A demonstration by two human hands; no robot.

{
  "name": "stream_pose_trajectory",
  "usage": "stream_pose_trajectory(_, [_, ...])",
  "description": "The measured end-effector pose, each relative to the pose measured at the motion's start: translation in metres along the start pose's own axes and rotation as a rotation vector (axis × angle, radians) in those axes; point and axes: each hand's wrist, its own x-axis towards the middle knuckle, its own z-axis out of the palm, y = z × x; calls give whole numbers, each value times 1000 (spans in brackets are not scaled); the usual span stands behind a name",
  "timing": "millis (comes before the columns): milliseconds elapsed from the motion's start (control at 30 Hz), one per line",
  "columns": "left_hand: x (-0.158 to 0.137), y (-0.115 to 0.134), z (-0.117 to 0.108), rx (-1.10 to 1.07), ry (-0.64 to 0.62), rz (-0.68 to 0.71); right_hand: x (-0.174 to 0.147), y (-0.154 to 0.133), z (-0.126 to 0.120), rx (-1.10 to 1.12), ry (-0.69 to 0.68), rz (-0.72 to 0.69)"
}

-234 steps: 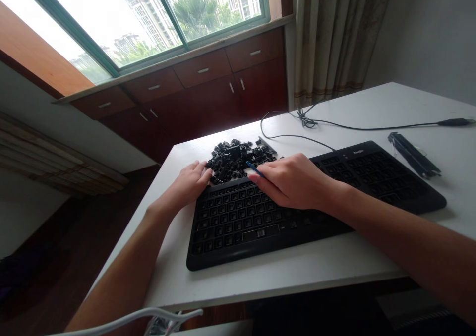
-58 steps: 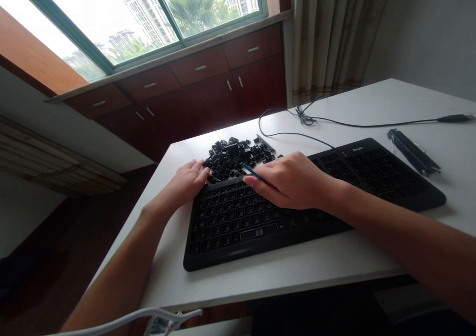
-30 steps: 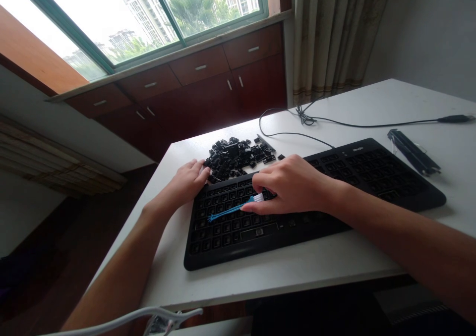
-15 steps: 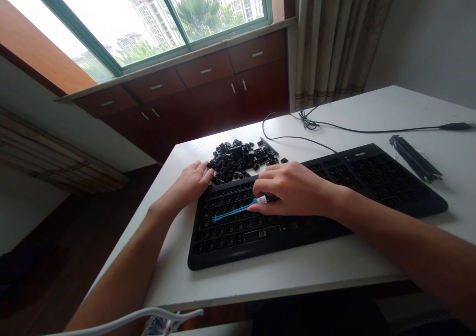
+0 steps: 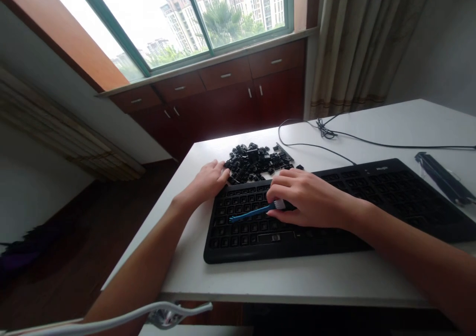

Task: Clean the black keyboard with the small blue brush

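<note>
The right hand is pinching the blue brush near its bristle end, the handle pointing left, slightly wearer-ward, over the keyboard.

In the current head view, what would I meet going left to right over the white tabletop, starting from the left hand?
Left hand → blue brush → right hand → long black piece.
</note>
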Motion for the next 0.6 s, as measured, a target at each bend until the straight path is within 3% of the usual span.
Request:
stream_pose_trajectory(300, [-9, 20, -12, 40, 17, 34, -2, 2, 6, -48, 136, -28])
stream_pose_trajectory(600, [-10, 33, -16, -155, 62, -181, -7, 13, 8, -116, 147, 40])
